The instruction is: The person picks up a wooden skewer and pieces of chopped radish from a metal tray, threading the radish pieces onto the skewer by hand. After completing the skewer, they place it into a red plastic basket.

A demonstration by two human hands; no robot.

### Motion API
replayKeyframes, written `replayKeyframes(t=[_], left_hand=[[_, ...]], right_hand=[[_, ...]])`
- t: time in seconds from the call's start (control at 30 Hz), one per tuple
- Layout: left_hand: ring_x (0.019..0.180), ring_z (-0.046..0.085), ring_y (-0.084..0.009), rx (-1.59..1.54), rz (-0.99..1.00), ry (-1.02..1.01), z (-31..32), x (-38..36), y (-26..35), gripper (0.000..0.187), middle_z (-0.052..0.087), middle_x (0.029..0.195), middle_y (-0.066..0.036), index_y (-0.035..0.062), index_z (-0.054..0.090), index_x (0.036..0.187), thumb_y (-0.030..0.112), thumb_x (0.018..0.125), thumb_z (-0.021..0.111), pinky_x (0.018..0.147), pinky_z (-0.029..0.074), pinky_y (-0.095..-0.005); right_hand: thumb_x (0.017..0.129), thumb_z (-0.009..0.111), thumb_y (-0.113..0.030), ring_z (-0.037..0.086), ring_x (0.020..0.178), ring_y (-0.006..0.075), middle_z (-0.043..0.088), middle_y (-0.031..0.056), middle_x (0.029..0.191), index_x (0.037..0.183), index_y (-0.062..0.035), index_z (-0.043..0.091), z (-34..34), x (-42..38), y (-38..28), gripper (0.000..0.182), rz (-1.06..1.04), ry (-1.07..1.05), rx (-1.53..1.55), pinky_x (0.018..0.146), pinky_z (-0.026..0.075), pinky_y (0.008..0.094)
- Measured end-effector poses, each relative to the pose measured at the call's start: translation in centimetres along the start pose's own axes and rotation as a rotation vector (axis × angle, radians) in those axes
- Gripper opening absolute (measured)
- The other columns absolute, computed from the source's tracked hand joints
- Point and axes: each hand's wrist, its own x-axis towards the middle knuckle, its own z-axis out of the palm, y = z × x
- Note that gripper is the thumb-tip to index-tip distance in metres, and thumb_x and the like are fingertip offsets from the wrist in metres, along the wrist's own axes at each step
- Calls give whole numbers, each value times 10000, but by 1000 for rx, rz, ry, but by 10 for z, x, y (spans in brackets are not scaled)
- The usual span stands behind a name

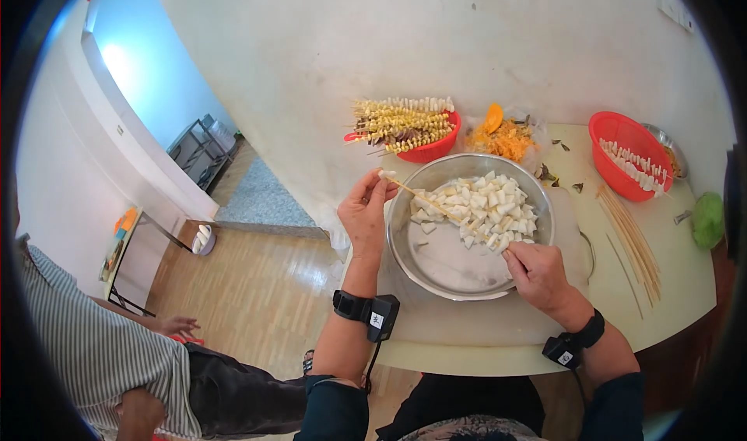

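Observation:
My left hand (363, 211) is closed in a pinch on a small white chunk (384, 175) at the tip of a wooden skewer (424, 199). The skewer slants down to the right over a steel basin (401, 258). In line with its other end, my right hand (538, 275) is closed at the basin's near right rim, apparently gripping the skewer; its fingers partly hide that end. Diced white chunks (494, 203), of a food I cannot identify, are heaped in the basin's far right half. The basin rests on a pale cutting board (467, 324).
Loaded skewers lie across a red basket (428, 154) at the back. Orange shreds (510, 141) sit on plastic beside it. Rightward are another red basket (611, 172), bare skewers (634, 246) and a green fruit (706, 221). A person in a striped shirt (117, 340) is at left.

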Motion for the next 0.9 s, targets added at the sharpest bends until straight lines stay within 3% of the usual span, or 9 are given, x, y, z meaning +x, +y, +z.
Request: replayKeyframes(t=[0.2, 0.27, 0.3, 0.43, 0.9], left_hand=[[786, 656, -154, 191, -71, -178, 28, -31, 6, 181, 656, 871, -102, -59, 632, 1008, -34, 834, 591, 732, 542, -244], [803, 659, -162, 280, -30, -338, 43, -47, 13, 169, 661, 867, -98, -62, 635, 993, -38, 830, 595, 739, 543, -250], [821, 659, -168, 372, 31, -355, 42, -48, 9, 175, 664, 883, -106, -72, 625, 998, -41, 829, 594, 744, 547, -260], [801, 661, -162, 262, -95, -374, 40, -45, 7, 198, 667, 880, -122, -81, 608, 1022, -45, 828, 590, 740, 548, -261], [760, 657, -145, 360, -118, -466, 43, -49, 18, 163, 675, 845, -113, -68, 641, 971, -20, 816, 621, 711, 545, -244]], right_hand=[[803, 582, -69, 545, 488, 283, 529, 116, 543, 732, -43, 546, 3, 0, 0, 83, 14, 15, 20, 454, 412, 382], [806, 581, -72, 542, 479, 284, 527, 115, 537, 735, -46, 548, 3, -1, 2, 82, 23, 13, 31, 450, 412, 383], [809, 579, -75, 539, 471, 285, 524, 114, 532, 738, -49, 549, 3, -1, 3, 81, 24, 14, 52, 446, 412, 384], [816, 577, -87, 534, 459, 287, 515, 113, 517, 737, -53, 545, 4, -2, 2, 92, 19, 21, 50, 439, 410, 386], [824, 573, -100, 546, 474, 295, 521, 116, 520, 724, -48, 529, 5, -2, 3, 121, 25, 14, 26, 442, 410, 393]])
